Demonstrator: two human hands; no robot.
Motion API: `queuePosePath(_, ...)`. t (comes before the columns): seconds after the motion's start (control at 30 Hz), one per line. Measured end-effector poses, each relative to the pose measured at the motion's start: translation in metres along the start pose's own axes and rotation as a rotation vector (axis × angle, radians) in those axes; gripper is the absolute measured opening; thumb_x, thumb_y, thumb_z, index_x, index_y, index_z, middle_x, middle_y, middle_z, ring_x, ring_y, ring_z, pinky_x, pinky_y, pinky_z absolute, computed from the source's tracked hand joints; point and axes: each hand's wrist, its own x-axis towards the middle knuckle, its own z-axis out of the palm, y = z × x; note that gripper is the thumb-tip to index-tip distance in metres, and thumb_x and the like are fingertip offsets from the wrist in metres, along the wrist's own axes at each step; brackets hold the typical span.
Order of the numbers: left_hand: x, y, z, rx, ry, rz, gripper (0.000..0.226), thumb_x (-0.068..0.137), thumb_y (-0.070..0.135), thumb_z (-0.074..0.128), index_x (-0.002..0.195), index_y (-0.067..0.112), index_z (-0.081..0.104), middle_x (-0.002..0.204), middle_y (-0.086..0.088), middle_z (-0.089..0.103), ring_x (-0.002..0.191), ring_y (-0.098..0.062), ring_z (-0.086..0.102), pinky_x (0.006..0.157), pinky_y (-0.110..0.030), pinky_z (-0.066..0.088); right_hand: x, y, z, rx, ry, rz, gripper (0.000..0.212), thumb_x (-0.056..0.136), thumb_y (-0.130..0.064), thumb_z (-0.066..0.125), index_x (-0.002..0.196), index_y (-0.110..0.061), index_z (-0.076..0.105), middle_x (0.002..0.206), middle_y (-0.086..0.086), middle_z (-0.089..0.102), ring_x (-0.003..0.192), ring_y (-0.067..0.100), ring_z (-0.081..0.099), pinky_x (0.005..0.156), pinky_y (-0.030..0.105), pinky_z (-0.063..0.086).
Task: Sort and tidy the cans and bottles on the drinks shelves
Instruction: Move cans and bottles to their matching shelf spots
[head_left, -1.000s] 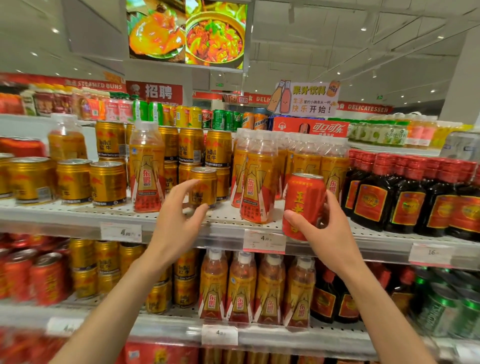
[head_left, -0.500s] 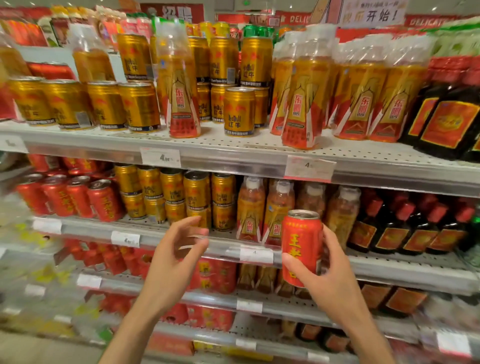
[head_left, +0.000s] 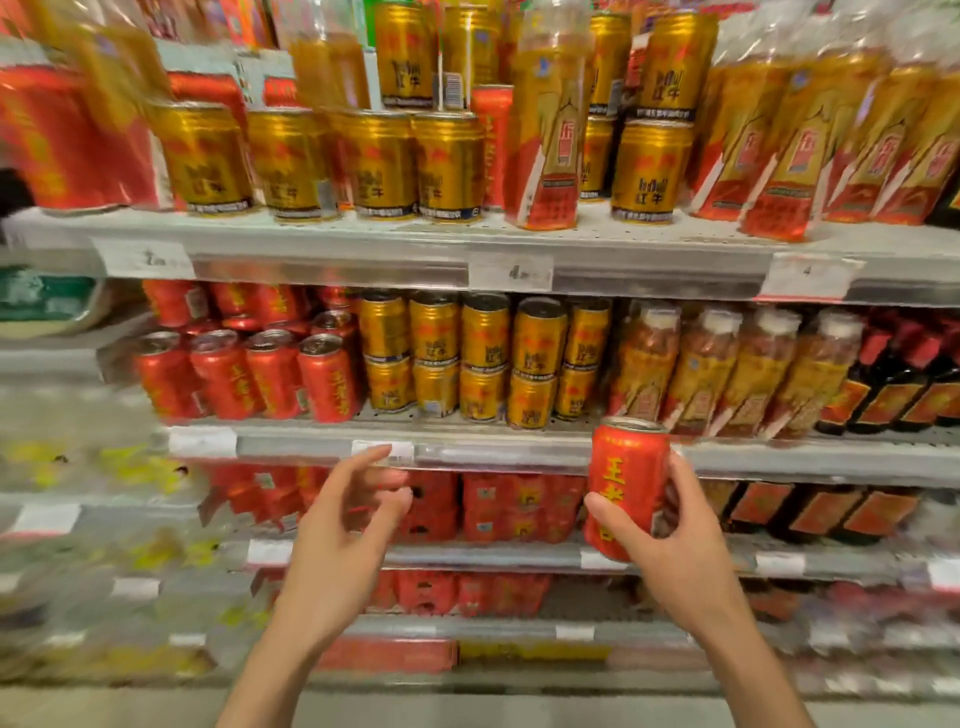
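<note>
My right hand (head_left: 675, 540) grips a red can with yellow characters (head_left: 626, 478), held upright in front of the second shelf's edge (head_left: 519, 452). My left hand (head_left: 348, 525) is empty, fingers spread, just below that shelf edge. A row of matching red cans (head_left: 275, 374) stands at the left of the second shelf. Gold cans (head_left: 483, 358) are stacked two high in its middle. Orange bottles (head_left: 727, 369) stand to the right of them. On the top shelf are more gold cans (head_left: 374, 161) and orange bottles (head_left: 545, 140).
Dark bottles with red caps (head_left: 904, 384) fill the right end of the second shelf. Red multipacks (head_left: 483, 504) sit on the third shelf behind my hands. Price tags (head_left: 511, 271) line the shelf edges. The left side of the view is blurred.
The view has swung down and left, from the top shelf to the lower shelves. Both hands have come down with it, the right still holding the red can.
</note>
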Motion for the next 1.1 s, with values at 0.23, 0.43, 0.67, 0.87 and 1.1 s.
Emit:
queuePosePath(0.23,0.026,-0.005,-0.085,-0.021,0.028,0.037,0.034,0.094,0.016,0.069,0.124,0.031,0.062,0.103,0.006,0.074,0.095,-0.007,0.068,0.082,-0.014,0.050,-0.012,-0.039,0.098,-0.035,-0.033,-0.045,0.077,0.073,-0.050,0.083,0.140,-0.044,0.044,0.112,-0.026,0.067,0.099,-0.013,0.063,0.087,0.021,0.051)
queuePosePath(0.43,0.052,-0.010,-0.118,-0.003,0.035,0.033,0.034,0.095,0.019,0.068,0.125,0.033,0.061,0.108,0.007,0.073,0.100,-0.005,0.067,0.086,-0.018,0.053,0.004,-0.062,0.150,-0.070,-0.099,-0.097,0.084,0.070,-0.061,0.081,0.142,-0.051,0.038,0.113,-0.035,0.062,0.105,-0.018,0.058,0.084,0.015,0.049)
queuePosePath(0.67,0.096,-0.003,-0.139,0.075,0.056,0.076,0.033,0.094,0.021,0.068,0.123,0.035,0.061,0.106,0.015,0.072,0.100,-0.005,0.068,0.087,-0.027,0.051,0.037,-0.083,0.178,-0.040,-0.118,-0.163,0.082,0.069,-0.061,0.081,0.139,-0.055,0.038,0.114,-0.039,0.059,0.106,-0.018,0.057,0.081,0.014,0.046)
queuePosePath(0.87,0.124,-0.003,-0.156,0.051,0.067,0.111,0.033,0.094,0.018,0.068,0.121,0.036,0.062,0.105,0.013,0.072,0.097,-0.006,0.069,0.086,-0.023,0.051,0.061,-0.098,0.200,-0.035,-0.112,-0.205,0.084,0.067,-0.059,0.080,0.141,-0.050,0.039,0.113,-0.042,0.058,0.106,-0.018,0.057,0.075,0.002,0.047)
queuePosePath(1.1,0.150,-0.012,-0.194,-0.007,-0.028,0.128,0.034,0.094,0.017,0.068,0.122,0.035,0.062,0.105,0.010,0.072,0.093,-0.010,0.068,0.086,-0.026,0.056,0.048,-0.110,0.237,-0.053,0.004,-0.151,0.084,0.067,-0.059,0.080,0.140,-0.051,0.040,0.114,-0.036,0.061,0.106,-0.020,0.055,0.090,0.018,0.047)
